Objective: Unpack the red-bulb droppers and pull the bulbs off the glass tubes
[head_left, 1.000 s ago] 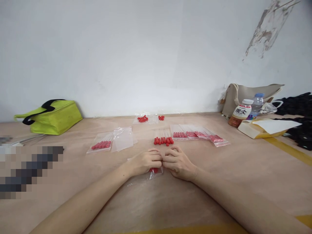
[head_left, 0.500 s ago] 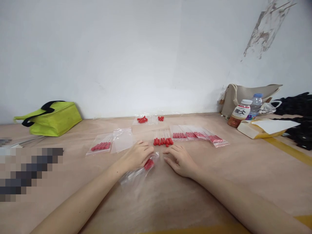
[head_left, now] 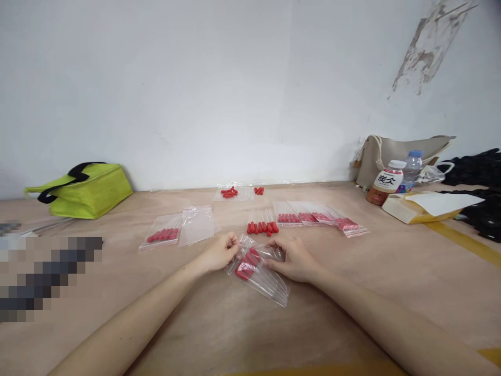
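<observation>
A clear plastic zip bag (head_left: 270, 284) with several small red pieces (head_left: 252, 256) in it lies tilted between my hands. My left hand (head_left: 222, 251) is closed, its fingertips pinching the bag's upper left corner. On the right side, the thumb and fingers of my right hand (head_left: 295, 258) close around the bag's edge. Just beyond them, a row of loose red pegs (head_left: 262, 227), rounded at the ends, lies on the table. A flat zip bag (head_left: 196, 224) and a filled bag of red pegs (head_left: 162, 236) rest to the left of this row.
Several filled bags (head_left: 309, 215) overlap at the right of the row. More red pieces (head_left: 229, 192) lie near the wall. A green bag (head_left: 92, 190) stands far left. At the right are a drink bottle (head_left: 385, 183), a water bottle (head_left: 412, 169), an open carton (head_left: 426, 206) and a beige bag (head_left: 407, 146).
The bag with red pieces has moved right from under my left hand and swung round. My right hand, apart from it before, now grips its edge.
</observation>
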{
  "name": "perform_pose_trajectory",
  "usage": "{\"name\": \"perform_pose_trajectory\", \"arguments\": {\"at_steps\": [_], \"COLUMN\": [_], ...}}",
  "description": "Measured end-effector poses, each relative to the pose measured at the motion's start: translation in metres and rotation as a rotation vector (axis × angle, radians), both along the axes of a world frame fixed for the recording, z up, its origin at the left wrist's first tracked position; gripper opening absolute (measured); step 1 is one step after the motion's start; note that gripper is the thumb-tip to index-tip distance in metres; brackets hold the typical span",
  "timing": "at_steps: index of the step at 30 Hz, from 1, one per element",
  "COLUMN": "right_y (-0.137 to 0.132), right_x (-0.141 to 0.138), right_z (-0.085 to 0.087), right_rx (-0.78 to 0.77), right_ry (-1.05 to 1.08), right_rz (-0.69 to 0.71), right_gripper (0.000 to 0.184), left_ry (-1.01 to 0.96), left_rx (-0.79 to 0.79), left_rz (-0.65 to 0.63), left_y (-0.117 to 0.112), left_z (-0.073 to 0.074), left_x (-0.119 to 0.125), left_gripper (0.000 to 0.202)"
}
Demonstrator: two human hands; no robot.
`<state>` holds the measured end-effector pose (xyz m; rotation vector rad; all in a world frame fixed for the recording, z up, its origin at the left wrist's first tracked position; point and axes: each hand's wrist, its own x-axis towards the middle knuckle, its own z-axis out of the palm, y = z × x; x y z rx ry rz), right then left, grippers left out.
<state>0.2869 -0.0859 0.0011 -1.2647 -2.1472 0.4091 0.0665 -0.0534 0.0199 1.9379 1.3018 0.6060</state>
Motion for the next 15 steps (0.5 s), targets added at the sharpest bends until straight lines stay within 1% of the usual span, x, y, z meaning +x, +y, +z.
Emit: {"name": "perform_pose_trajectory", "arguments": {"at_steps": [2, 5, 7, 9, 11, 13, 15], "right_y": [-0.001, -0.006, -0.011, -0.017, -0.020, -0.021, -0.019], "right_x": [0.000, -0.002, -0.004, -0.006, -0.008, -0.007, -0.005], "right_z": [-0.001, 0.003, 0.008, 0.013, 0.015, 0.015, 0.014], "right_rx": [0.037, 0.169, 0.225, 0.213, 0.167, 0.118, 0.066], "right_ry": [-0.016, -0.017, -0.043, -0.093, -0.138, -0.152, -0.142], "right_rz": [-0.008, -0.042, -0.003, 0.070, 0.114, 0.123, 0.128], "right_gripper": [0.029, 0.029, 0.027, 0.031, 0.038, 0.043, 0.042], "left_ry": [-0.048, -0.105, -0.142, -0.181, -0.217, -0.244, -0.286], "left_rx": [-0.070, -0.115, -0.142, -0.186, -0.238, -0.285, -0.350], "left_rz": [0.005, 0.013, 0.010, 0.003, 0.001, 0.004, 0.023], "left_y": [0.000, 0.000, 0.001, 0.001, 0.000, -0.001, -0.003], "left_z": [0.002, 0.008, 0.011, 0.012, 0.012, 0.013, 0.016], "left_x": [0.000, -0.002, -0.003, -0.003, -0.004, -0.005, -0.006], "left_gripper": [0.020, 0.023, 0.025, 0.026, 0.028, 0.029, 0.030]}}
